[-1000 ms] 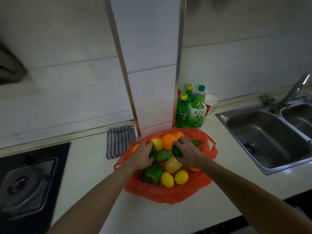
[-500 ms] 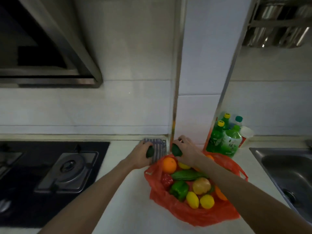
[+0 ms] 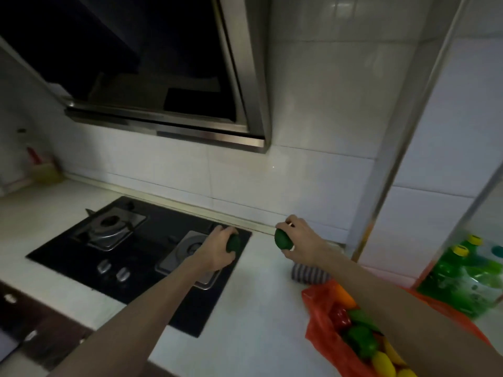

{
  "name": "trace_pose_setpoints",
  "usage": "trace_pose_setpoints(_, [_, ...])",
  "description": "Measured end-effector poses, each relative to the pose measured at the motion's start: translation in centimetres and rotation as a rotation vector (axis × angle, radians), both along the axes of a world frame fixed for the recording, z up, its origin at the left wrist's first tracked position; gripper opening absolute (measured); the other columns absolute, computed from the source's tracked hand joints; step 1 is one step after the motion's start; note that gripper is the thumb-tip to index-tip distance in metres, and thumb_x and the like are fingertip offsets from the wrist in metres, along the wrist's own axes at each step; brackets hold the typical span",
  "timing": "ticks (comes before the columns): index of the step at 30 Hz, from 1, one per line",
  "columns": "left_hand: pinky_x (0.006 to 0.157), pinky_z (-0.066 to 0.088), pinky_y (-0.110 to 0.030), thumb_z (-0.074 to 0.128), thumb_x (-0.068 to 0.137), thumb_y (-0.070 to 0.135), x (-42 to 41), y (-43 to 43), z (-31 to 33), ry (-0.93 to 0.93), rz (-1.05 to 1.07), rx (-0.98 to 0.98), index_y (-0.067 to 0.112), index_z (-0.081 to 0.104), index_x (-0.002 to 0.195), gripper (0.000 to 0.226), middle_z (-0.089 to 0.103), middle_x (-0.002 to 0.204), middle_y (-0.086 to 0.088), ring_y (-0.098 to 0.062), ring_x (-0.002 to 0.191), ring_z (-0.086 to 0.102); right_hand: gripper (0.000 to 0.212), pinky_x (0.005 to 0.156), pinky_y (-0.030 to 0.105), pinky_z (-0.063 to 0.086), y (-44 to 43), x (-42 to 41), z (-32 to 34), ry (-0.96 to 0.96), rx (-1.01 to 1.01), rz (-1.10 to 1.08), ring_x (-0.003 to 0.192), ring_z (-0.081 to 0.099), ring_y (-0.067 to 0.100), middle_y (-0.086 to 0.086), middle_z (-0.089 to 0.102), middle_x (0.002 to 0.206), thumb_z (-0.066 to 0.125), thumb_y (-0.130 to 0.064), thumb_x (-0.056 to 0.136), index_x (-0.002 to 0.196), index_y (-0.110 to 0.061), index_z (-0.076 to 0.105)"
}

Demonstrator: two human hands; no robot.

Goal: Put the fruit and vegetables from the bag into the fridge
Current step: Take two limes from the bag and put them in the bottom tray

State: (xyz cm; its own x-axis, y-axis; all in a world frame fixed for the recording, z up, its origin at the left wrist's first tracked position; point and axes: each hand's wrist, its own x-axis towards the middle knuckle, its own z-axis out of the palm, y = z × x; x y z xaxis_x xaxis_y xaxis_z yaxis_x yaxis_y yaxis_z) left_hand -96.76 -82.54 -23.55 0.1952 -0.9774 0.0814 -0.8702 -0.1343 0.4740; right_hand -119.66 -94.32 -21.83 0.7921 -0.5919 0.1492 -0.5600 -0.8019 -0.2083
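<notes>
You're working in dim light. The dark steel range hood (image 3: 136,63) is nearly black inside, only its lower rim glinting. Soft glare sits on the glossy white wall tiles (image 3: 326,91). The dark green round fruit (image 3: 233,242) in your left hand (image 3: 215,253) sinks into the black glass hob (image 3: 152,240); the brighter green round fruit (image 3: 283,239) in your right hand (image 3: 304,246) stands clear. The green plastic bottles (image 3: 462,278) and orange-red plastic bag (image 3: 315,308) smear at the right edge.

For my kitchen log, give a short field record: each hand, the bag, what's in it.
left hand: grips a dark green oval fruit over the black gas hob
right hand: grips a second dark green oval fruit above the white counter
bag: red-orange plastic bag, open on the counter
in bag: green pepper, red pepper, yellow lemons
fridge: not in view
</notes>
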Motion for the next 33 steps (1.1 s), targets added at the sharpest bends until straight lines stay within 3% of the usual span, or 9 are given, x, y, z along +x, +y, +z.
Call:
trace_pose_setpoints(3, [0.091, 0.047, -0.030, 0.066, 0.081, 0.019, 3.4, 2.8, 0.8, -0.021, 0.057, 0.001, 0.021, 0.047, 0.129, 0.052, 0.041, 0.110, 0.001, -0.024, 0.103, 0.053, 0.058, 0.095, 0.039, 0.044, 1.6, 3.4, 1.7, -0.089, 0.021, 0.022, 0.110, 0.045, 0.030, 0.014, 0.043, 0.124, 0.071, -0.021, 0.080, 0.134, -0.012, 0.049])
trace_pose_setpoints(5, [0.088, 0.044, -0.026, 0.066, 0.081, 0.018, 5.4, 4.4, 1.7, -0.034, 0.060, 0.007, 0.019, 0.047, 0.130, 0.052, 0.038, 0.108, 0.002, -0.020, 0.101, 0.051, 0.060, 0.098, 0.039, 0.043, 2.7, 5.3, 2.9, -0.131, 0.030, 0.037, 0.111, 0.045, 0.030, 0.014, 0.043, 0.124, 0.071, -0.022, 0.081, 0.135, -0.011, 0.048])
trace_pose_setpoints(15, [0.090, 0.045, -0.030, 0.066, 0.081, 0.018, 16.7, 15.3, 8.8, -0.150, 0.183, -0.077, 0.015, 0.046, 0.132, 0.055, 0.044, 0.119, -0.008, -0.025, 0.108, 0.050, 0.065, 0.100, 0.031, 0.043, 9.5, 15.9, 7.9, -0.193, 0.053, 0.148, 0.114, 0.044, 0.020, 0.005, 0.042, 0.123, 0.075, -0.027, 0.080, 0.137, -0.020, 0.045])
trace_pose_setpoints(21, [0.088, 0.046, -0.030, 0.066, 0.079, 0.021, 21.7, 22.8, 10.3, -0.176, 0.293, -0.106, 0.020, 0.048, 0.125, 0.049, 0.041, 0.105, -0.001, -0.022, 0.097, 0.049, 0.063, 0.100, 0.036, 0.046, 15.4, 23.8, 9.4, -0.232, 0.067, 0.305, 0.113, 0.045, 0.020, 0.005, 0.042, 0.120, 0.073, -0.027, 0.080, 0.137, -0.018, 0.046])
trace_pose_setpoints(33, [0.087, 0.044, -0.030, 0.063, 0.081, 0.014, 30.1, 39.2, 11.7, -0.181, 0.606, -0.155, 0.014, 0.047, 0.129, 0.051, 0.047, 0.113, -0.007, -0.028, 0.100, 0.055, 0.060, 0.101, 0.036, 0.045, 25.3, 39.7, 10.9, -0.209, 0.105, 0.587, 0.117, 0.043, 0.018, -0.001, 0.040, 0.123, 0.071, -0.028, 0.080, 0.135, -0.022, 0.046])
